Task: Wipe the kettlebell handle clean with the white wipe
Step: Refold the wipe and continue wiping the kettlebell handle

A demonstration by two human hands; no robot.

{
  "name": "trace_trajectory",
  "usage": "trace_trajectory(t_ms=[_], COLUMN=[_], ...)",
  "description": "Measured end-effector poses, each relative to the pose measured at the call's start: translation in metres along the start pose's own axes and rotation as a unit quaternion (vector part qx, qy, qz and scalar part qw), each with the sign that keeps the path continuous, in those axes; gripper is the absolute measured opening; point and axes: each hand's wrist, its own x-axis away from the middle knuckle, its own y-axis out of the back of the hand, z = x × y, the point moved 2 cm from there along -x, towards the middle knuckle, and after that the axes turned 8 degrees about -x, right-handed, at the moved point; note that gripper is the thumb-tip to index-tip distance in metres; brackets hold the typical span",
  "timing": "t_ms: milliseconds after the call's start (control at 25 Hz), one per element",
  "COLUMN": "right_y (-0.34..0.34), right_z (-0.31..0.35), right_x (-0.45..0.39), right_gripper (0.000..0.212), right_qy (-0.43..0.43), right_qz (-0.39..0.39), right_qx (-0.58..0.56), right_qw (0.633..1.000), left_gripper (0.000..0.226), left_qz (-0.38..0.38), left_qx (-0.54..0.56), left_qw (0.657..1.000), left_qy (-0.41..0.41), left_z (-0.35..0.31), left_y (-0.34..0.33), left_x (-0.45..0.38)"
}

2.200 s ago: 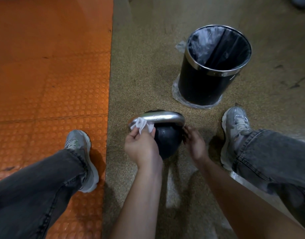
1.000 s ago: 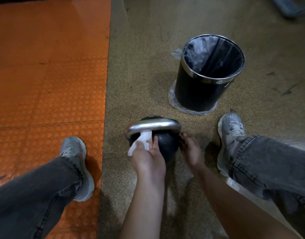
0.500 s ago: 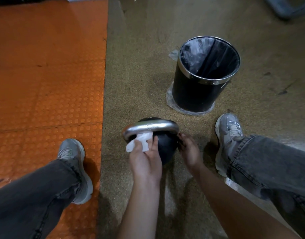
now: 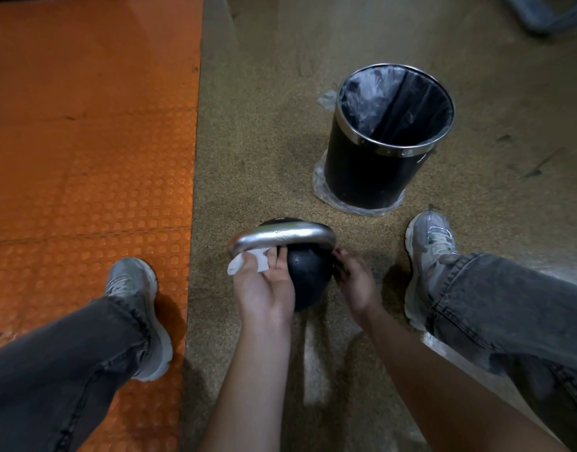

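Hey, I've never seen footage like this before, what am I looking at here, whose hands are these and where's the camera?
There is no machine here. The camera sits on a person's head and looks down, so you see their own arms, jeans and grey shoes from above.

On the speckled floor stands a black kettlebell with a silver handle. The left hand holds a white wipe against the underside of the handle, near its left end. The right hand rests against the kettlebell's right side, seemingly steadying it; whether its fingers grip is hard to tell.

Beyond stands a black bin with a clear plastic liner. To the left lies an orange studded mat, under the left shoe.
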Motion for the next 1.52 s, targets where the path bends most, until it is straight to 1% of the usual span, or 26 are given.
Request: trace_trajectory(t_ms=[80,160,280,440,560,600,720,800,880,920,1040,1080,1160,1200,1280,1360,1440,1520], right_y=[0.001,0.003,0.001,0.001,0.001,0.000,0.002,0.004,0.003,0.002,0.004,0.005,0.003,0.002,0.001,0.002,0.001,-0.001], right_z=[-0.001,-0.004,-0.002,-0.001,0.000,0.000,-0.002,-0.004,-0.004,-0.004,-0.005,-0.005,-0.004,-0.004,-0.003,-0.002,-0.001,0.000], right_x=[-0.002,-0.006,-0.002,-0.002,-0.001,-0.001,-0.003,-0.005,-0.003,-0.003,-0.007,-0.008,-0.005,-0.004,-0.003,-0.004,-0.001,0.002], right_gripper=[0.042,0.043,0.037,0.034,0.033,0.033,0.032,0.032,0.034,0.034,0.034,0.035,0.034,0.032,0.030,0.029,0.029,0.029], right_qy=[0.000,0.002,0.001,0.003,0.001,0.000,0.004,0.009,0.003,0.000,0.002,0.005,0.002,-0.001,-0.003,0.003,0.006,0.004], right_qz=[0.003,0.002,0.001,-0.004,-0.004,-0.002,-0.006,-0.008,0.003,0.004,-0.002,-0.002,0.000,-0.002,-0.011,-0.010,-0.007,0.000], right_qx=[0.003,-0.001,0.000,-0.014,-0.007,-0.003,-0.008,-0.004,0.007,0.006,-0.006,-0.005,0.004,0.007,0.002,0.004,0.023,0.030], right_qw=[1.000,1.000,1.000,1.000,1.000,1.000,1.000,1.000,1.000,1.000,1.000,1.000,1.000,1.000,1.000,1.000,1.000,1.000], left_gripper=[0.034,0.034,0.033,0.032,0.036,0.037,0.030,0.032,0.038,0.039,0.032,0.033,0.038,0.039,0.035,0.037,0.039,0.035], left_qz=[-0.008,-0.006,-0.013,-0.018,-0.005,-0.004,-0.023,0.002,0.024,0.025,0.002,0.011,0.040,0.040,0.008,-0.001,0.021,0.004], left_qx=[-0.025,-0.047,-0.020,-0.036,0.020,0.020,-0.029,-0.025,0.029,0.032,-0.011,-0.010,0.028,0.039,-0.008,-0.035,-0.015,-0.002], left_qw=[1.000,0.999,1.000,0.999,1.000,1.000,0.999,1.000,0.999,0.999,1.000,1.000,0.999,0.998,1.000,0.999,0.999,1.000], left_qy=[0.006,0.000,-0.003,-0.008,-0.003,-0.002,-0.001,0.010,0.016,0.015,0.006,0.016,0.020,0.017,0.013,0.018,0.028,0.023], left_z=[0.003,0.005,-0.001,0.002,-0.002,-0.002,0.003,0.001,-0.004,-0.002,0.004,0.003,-0.001,-0.002,0.004,0.002,-0.006,-0.014], left_y=[0.003,0.006,0.001,0.004,-0.006,-0.008,0.004,0.005,-0.005,-0.007,0.002,0.002,-0.004,-0.006,0.001,0.009,0.006,-0.004], left_x=[0.009,0.015,0.005,0.016,-0.004,-0.001,0.016,0.008,-0.005,-0.002,0.012,0.008,-0.005,-0.004,0.005,0.007,-0.004,-0.008])
